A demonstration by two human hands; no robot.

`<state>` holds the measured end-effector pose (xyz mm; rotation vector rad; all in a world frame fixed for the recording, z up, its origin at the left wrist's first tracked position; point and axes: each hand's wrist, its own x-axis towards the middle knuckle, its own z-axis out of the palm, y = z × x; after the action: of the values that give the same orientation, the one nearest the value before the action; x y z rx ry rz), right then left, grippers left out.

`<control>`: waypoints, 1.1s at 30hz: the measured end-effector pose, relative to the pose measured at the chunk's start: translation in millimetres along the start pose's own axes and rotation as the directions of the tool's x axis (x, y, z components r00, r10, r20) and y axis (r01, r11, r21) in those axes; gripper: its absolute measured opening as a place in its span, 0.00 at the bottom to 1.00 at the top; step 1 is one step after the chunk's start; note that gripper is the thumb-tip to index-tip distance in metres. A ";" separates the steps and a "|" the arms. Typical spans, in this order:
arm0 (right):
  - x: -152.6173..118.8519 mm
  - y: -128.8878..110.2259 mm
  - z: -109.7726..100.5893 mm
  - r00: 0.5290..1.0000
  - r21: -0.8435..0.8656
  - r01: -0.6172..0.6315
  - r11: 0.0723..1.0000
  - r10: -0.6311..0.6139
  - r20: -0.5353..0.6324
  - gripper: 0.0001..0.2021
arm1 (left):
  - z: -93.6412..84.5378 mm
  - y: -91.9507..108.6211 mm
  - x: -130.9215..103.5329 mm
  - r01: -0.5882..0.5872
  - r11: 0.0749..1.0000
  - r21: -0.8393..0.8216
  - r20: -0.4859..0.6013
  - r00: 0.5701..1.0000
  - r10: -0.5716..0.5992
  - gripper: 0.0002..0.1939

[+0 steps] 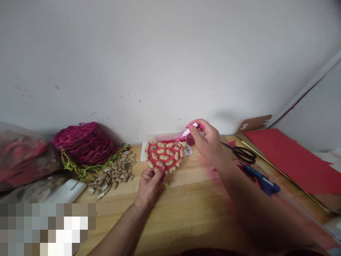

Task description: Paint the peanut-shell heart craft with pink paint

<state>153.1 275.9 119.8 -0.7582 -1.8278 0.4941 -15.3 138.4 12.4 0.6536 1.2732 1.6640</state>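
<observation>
A red heart-shaped piece [165, 152], covered with rows of peanut shells, is pinched at its lower point in my left hand [149, 181], thumb on the front face. In my right hand [206, 138] is a paintbrush [188, 132] with a white handle and a pink-stained tip. That tip is at the heart's upper right edge, close to the shells there; whether it touches them I cannot tell. Just behind the brush stands a small jar of dark pink paint [190, 139], partly hidden by my right hand.
Loose peanut shells [117, 174] lie left of the heart, beside a stack of magenta-painted pieces [84, 143] with green strings. Black scissors [243, 153], a blue glue gun [262, 179] and red sheets [290, 156] lie to the right. The wall [165, 64] rises close behind.
</observation>
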 end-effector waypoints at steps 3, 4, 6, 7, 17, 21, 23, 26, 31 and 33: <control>-0.6 -1.9 -0.9 1.000 -0.015 0.016 1.000 -0.016 0.010 0.10 | 0.1 0.9 -0.7 -0.007 1.000 0.005 0.001 1.000 0.007 0.31; -0.6 -2.2 -1.4 1.000 -0.028 0.023 0.999 -0.022 0.014 0.10 | -0.1 0.8 -0.7 -0.008 1.000 0.004 -0.001 1.000 0.008 0.31; -0.1 -2.1 -2.8 0.999 -0.056 0.036 0.998 -0.036 0.017 0.10 | -1.1 -0.3 0.0 -0.011 1.000 0.000 -0.007 1.000 0.011 0.31; 0.4 -1.7 -3.6 0.999 -0.068 0.044 0.997 -0.043 0.016 0.10 | -1.7 -1.2 0.6 -0.016 1.000 -0.006 -0.012 1.000 0.016 0.31; 1.1 -2.2 -5.4 0.998 -0.044 0.069 0.997 -0.068 0.017 0.09 | 1.4 6.6 -0.1 -0.075 0.997 0.006 -0.015 0.997 0.075 0.29; 1.7 -3.1 -6.2 0.995 -0.090 0.097 0.991 -0.097 0.007 0.09 | 2.0 8.7 -1.0 -0.097 0.995 0.016 -0.017 0.995 0.097 0.28; 2.1 -3.4 -6.5 0.995 -0.084 0.097 0.992 -0.098 -0.001 0.10 | 0.4 6.6 -0.2 -0.099 0.994 0.041 -0.022 0.995 0.100 0.28; 1.7 -4.9 -6.5 0.995 -0.050 0.098 0.994 -0.097 0.010 0.10 | -2.7 2.6 1.3 -0.110 0.990 0.086 -0.028 0.993 0.113 0.27; 1.3 -7.1 -7.9 0.995 -0.092 0.103 0.990 -0.103 0.008 0.10 | -5.1 1.5 1.9 -0.153 0.978 0.142 -0.019 0.987 0.158 0.24; 1.6 -7.7 -8.6 0.994 -0.101 0.109 0.989 -0.110 -0.006 0.09 | -5.1 2.7 1.6 -0.167 0.974 0.153 -0.015 0.985 0.172 0.23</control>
<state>158.6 271.4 129.0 -0.7222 -1.8832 0.3274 -21.1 137.5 13.1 0.8536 1.4072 1.7306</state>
